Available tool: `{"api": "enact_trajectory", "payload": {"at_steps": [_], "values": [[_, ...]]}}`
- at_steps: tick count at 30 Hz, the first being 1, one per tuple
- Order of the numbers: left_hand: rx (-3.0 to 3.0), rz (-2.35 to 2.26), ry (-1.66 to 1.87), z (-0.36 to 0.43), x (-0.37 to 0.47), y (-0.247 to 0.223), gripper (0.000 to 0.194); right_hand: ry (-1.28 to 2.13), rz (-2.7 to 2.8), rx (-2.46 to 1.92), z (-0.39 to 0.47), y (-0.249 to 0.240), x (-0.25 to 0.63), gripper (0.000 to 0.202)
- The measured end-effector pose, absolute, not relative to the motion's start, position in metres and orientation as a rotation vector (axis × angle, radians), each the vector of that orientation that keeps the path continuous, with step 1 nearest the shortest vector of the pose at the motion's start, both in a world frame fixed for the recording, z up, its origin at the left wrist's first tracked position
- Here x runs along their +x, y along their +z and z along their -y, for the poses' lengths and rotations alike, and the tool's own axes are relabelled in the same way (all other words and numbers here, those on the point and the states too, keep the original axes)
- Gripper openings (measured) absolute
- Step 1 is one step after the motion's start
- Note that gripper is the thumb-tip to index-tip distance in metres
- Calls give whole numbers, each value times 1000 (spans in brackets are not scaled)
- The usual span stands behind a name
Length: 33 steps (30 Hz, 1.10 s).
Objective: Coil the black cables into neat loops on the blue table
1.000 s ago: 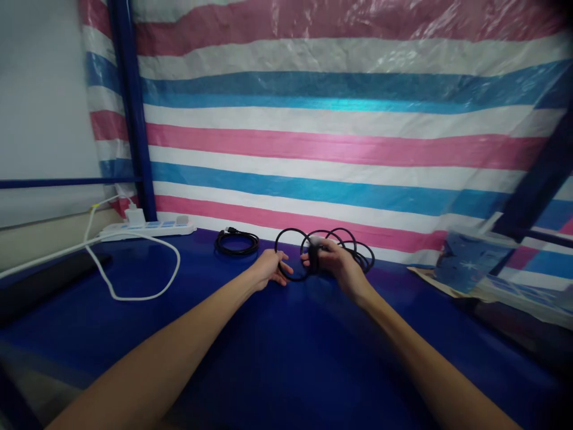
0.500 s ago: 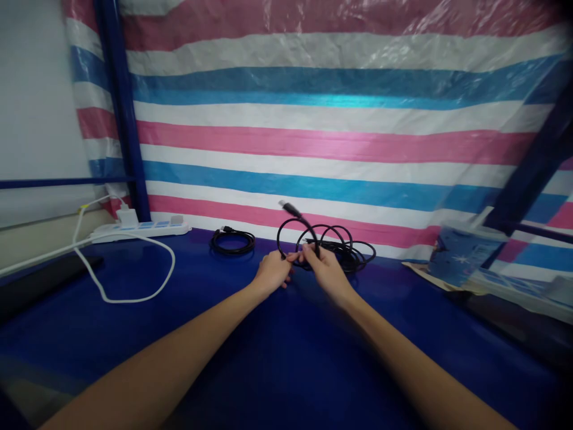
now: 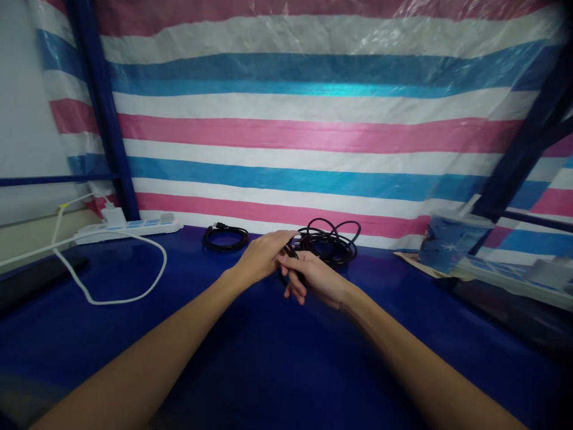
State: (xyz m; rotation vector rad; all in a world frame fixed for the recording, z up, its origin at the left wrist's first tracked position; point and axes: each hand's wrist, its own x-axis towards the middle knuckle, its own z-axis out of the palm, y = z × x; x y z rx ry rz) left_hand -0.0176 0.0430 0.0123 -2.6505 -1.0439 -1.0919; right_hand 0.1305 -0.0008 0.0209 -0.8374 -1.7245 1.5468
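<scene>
My left hand (image 3: 264, 254) and my right hand (image 3: 316, 275) meet above the blue table, both closed on a black cable (image 3: 290, 249). The left fingers reach over the cable from above, while the right thumb and fingers pinch it from the other side. Most of the held part is hidden between the hands. Just behind them lies a loose tangle of black cable (image 3: 335, 248), with loops standing up; whether it is one piece with the held part I cannot make out. To the left rests a neatly coiled black cable (image 3: 225, 239) with its plug on top.
A white power strip (image 3: 147, 226) with a plugged-in charger and a looped white cord (image 3: 163, 269) occupies the left. On the right stand a blue cup with a straw (image 3: 452, 242) and a second power strip (image 3: 505, 275). A striped plastic sheet (image 3: 313, 137) hangs behind.
The cable end with its plug, raised above my right hand before, has dropped out of sight between my hands. My left hand has moved over the cable, and the view has shifted slightly.
</scene>
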Motion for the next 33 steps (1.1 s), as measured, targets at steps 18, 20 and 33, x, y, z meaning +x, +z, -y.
{"api": "enact_trajectory", "payload": {"at_steps": [18, 20, 33], "values": [[-2950, 2124, -2124, -46, -5, 5, 12, 980, 1943, -741, -8, 12, 131, 21], [-2699, 2062, -2211, -47, -7, 7, 14, 1147, 1812, -749, -7, 14, 129, 18], [-2834, 2164, -2135, -44, -14, 17, 23, 855, 2187, -722, 9, 22, 127, 32]]}}
